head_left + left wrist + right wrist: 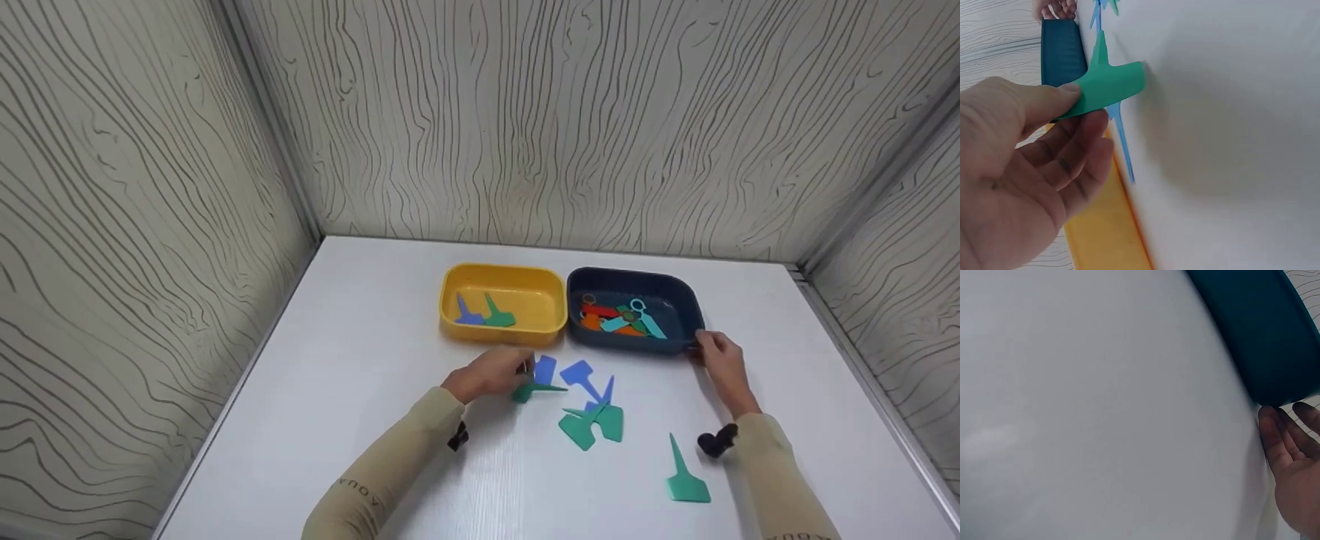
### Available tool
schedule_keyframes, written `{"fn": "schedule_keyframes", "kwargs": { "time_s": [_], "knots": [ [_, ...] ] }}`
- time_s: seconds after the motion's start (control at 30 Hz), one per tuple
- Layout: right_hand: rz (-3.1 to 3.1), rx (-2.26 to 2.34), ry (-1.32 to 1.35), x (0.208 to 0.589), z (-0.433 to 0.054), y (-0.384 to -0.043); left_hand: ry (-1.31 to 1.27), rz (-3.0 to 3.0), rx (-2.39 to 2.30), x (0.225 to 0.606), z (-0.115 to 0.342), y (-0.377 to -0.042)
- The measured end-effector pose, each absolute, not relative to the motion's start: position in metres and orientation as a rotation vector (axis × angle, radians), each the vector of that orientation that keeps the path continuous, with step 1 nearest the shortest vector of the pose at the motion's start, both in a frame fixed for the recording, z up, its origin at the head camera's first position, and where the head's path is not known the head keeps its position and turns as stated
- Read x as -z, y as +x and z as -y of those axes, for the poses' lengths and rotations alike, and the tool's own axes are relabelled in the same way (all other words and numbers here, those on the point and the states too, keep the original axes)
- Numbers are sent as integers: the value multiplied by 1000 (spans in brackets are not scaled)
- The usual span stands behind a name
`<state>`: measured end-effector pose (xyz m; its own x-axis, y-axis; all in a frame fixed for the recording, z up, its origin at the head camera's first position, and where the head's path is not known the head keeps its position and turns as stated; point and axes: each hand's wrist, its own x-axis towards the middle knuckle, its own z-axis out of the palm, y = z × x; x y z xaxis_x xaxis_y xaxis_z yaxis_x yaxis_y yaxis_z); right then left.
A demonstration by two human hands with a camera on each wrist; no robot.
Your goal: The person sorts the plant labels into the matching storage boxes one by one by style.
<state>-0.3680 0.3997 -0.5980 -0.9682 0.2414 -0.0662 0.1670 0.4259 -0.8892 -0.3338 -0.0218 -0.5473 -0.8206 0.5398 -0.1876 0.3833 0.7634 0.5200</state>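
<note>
My left hand [491,371] pinches a green T-shaped plant label [1109,84] between thumb and fingers, just in front of the yellow bin [502,334]. Its stem points away from the palm in the left wrist view. At the dark blue bin [630,343], the fingertips of my right hand [724,367] touch the outside of the front right corner. A blue plant label [546,369] lies beside the left hand, partly hidden. Further right, another blue label [577,373] lies near overlapping green labels [579,431], with more blue under them.
One blue label [470,319] and one green label [500,319] lie inside the yellow bin. Several red, orange, green and light blue tags [619,324] with rings are in the dark blue bin. A single green label [688,487] lies near the right forearm. Patterned walls surround the white table.
</note>
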Motion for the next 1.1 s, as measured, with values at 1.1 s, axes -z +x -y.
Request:
{"fn": "schedule_keyframes", "kwargs": {
  "time_s": [1.1],
  "knots": [
    [2648, -1543, -398, 600, -399, -367, 450, -2768, -927, 494, 74, -402]
  ]
}}
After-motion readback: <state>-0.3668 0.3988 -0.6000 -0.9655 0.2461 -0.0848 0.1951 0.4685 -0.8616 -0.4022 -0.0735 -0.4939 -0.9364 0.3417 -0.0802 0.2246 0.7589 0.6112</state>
